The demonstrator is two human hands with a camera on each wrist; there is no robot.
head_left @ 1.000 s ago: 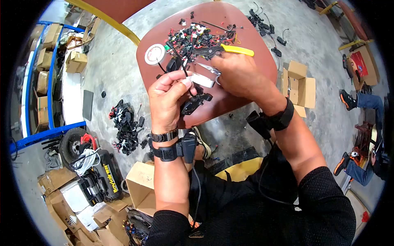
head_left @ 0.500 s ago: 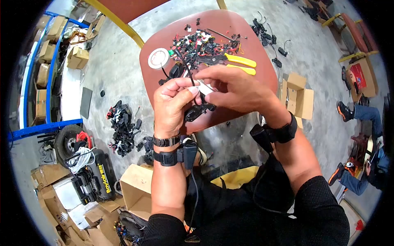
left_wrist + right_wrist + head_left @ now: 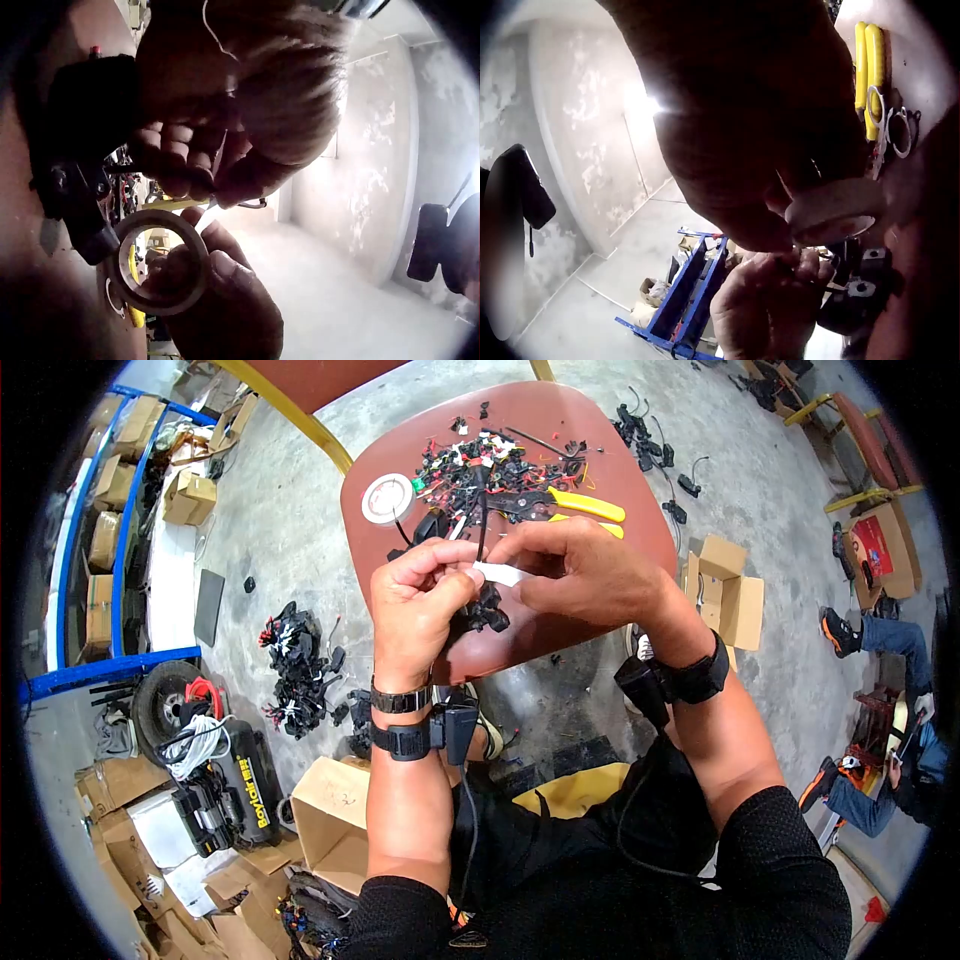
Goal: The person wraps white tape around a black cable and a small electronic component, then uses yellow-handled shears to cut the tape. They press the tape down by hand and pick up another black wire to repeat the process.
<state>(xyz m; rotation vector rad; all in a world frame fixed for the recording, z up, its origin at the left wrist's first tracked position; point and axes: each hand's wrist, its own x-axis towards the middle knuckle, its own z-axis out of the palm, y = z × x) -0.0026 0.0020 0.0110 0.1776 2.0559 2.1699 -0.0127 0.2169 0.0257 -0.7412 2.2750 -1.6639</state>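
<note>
My left hand (image 3: 415, 600) pinches a thin black cable (image 3: 483, 525) together with the end of a white strip of tape (image 3: 503, 573). Below those fingers hangs a black plastic part (image 3: 487, 610). Close beside it, my right hand (image 3: 595, 565) holds the roll of white tape (image 3: 150, 220) between thumb and fingers, seen as a ring in the left wrist view. The strip spans the short gap between the hands. In the right wrist view, scissors (image 3: 891, 133) with silver handles lie beside yellow-handled pliers (image 3: 862, 67); the right hand hides them in the head view.
The reddish-brown seat (image 3: 500, 655) bears a heap of cut wires and connectors (image 3: 470, 465), and a white spool (image 3: 372, 502). Black cabled parts (image 3: 305, 670) lie on the floor at left. Cardboard boxes (image 3: 740, 605) stand right and lower left; another person sits far right.
The right hand has moved left and down from beside the scissors to the tape at the left fingertips. The black cable has swung more upright. A strip of tape now stretches between the hands.
</note>
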